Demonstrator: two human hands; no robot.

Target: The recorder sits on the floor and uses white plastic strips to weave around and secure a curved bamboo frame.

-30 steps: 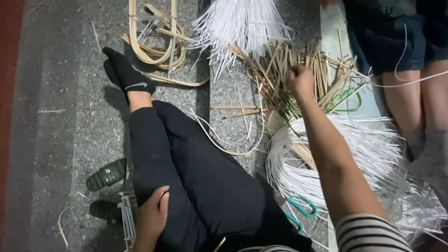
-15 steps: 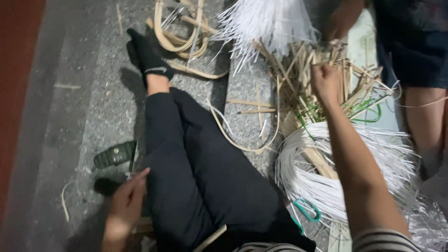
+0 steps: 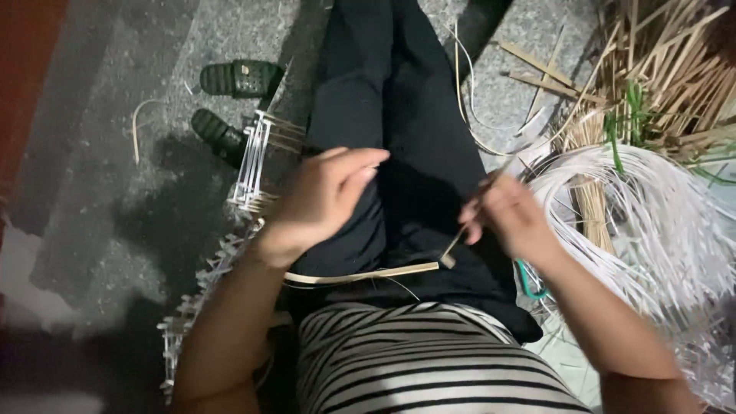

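Grey speckled stone floor (image 3: 115, 192) strewn with cane strips (image 3: 659, 69).

The floor (image 3: 130, 192) is grey speckled stone laid in slabs, with darker patches and soft shadows falling across it. Along the left edge runs a reddish-brown strip (image 3: 31, 84), perhaps a wall base or step; which one cannot be told. A pair of dark green sandals (image 3: 230, 100) lies on the floor. The light is dim and even, with a pale bright patch at lower left.
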